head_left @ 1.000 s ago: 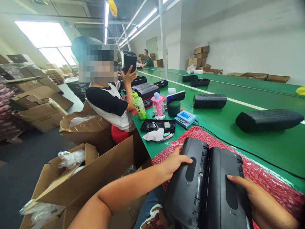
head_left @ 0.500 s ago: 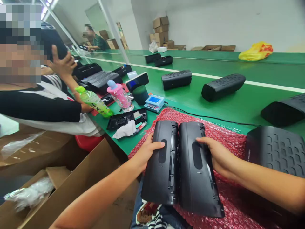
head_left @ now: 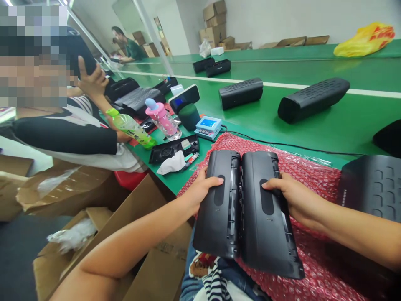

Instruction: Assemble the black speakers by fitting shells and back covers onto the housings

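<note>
Two long black plastic speaker housing shells are held side by side above the red bubble wrap [head_left: 313, 167]. My left hand [head_left: 205, 188] grips the left shell [head_left: 216, 230] by its outer edge, its thumb on the front near an oval recess. Around the outer side of the right shell [head_left: 266, 242] my right hand [head_left: 293, 192] is closed, its thumb at that shell's oval. Clips and slots show along the shells' right edges. Their long inner sides lie close together; whether they touch, I cannot tell. Most fingers are hidden behind the shells.
A black speaker [head_left: 369, 188] with a patterned grille stands at right. Beyond are a blue device [head_left: 208, 127] with a cable, a pink-lidded bottle [head_left: 163, 121], and speakers [head_left: 313, 100] on the green surface. A co-worker's hand [head_left: 92, 79] holds a dark object at left. An open carton [head_left: 125, 234] is lower left.
The view has shifted, so the surroundings appear farther right and higher. Both shells stay in my hands, side by side; my right thumb has slid slightly lower onto the oval.
</note>
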Motion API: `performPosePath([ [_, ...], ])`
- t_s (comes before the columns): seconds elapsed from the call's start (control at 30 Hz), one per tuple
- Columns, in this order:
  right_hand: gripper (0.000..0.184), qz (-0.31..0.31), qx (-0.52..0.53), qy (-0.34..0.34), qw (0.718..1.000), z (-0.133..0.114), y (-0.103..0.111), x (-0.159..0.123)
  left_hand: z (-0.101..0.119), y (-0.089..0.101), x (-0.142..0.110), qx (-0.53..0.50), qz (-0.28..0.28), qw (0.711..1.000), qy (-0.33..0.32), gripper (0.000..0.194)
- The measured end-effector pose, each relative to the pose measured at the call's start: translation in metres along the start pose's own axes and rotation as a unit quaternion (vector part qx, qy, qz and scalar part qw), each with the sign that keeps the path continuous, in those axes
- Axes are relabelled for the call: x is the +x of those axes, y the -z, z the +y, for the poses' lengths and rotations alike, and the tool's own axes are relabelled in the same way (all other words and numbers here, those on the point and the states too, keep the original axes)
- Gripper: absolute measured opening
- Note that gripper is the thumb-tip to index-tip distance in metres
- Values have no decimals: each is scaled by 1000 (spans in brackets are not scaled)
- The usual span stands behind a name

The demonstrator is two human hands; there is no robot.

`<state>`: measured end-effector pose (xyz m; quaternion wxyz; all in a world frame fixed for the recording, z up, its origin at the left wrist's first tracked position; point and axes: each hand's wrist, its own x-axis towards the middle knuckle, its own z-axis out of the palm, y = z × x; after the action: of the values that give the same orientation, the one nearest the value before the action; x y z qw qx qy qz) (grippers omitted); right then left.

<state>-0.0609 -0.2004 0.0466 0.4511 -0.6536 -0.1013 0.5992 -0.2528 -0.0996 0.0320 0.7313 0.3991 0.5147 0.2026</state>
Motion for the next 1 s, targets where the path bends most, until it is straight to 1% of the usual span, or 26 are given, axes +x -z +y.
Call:
performPosePath([
  [0.17, 47, 1, 1, 5, 1000, 0, -1, -1, 3, -3, -2, 19, 26, 999, -4, 76],
  [0.37, 52, 2, 4, -2, 1000, 4, 2, 4, -2, 1, 2, 7, -1, 1000, -19, 81],
  [0.57, 46, -9, -19, -12, 1000, 3, -1, -2, -6, 1, -2, 4, 10, 1000, -27, 80],
  [0.7, 41, 5, -31, -13, 999, 3, -2, -5, -5, 0, -2, 4, 17, 999, -28, 83],
  [0.87, 43, 3, -14, -19, 1000, 4, -3, -3, -3, 0, -5, 6, 16, 1000, -16, 83],
  [1.0, 48, -26, -15, -23, 999, 3, -3, -6, -3, 0, -6, 3, 17, 1000, -13, 82],
])
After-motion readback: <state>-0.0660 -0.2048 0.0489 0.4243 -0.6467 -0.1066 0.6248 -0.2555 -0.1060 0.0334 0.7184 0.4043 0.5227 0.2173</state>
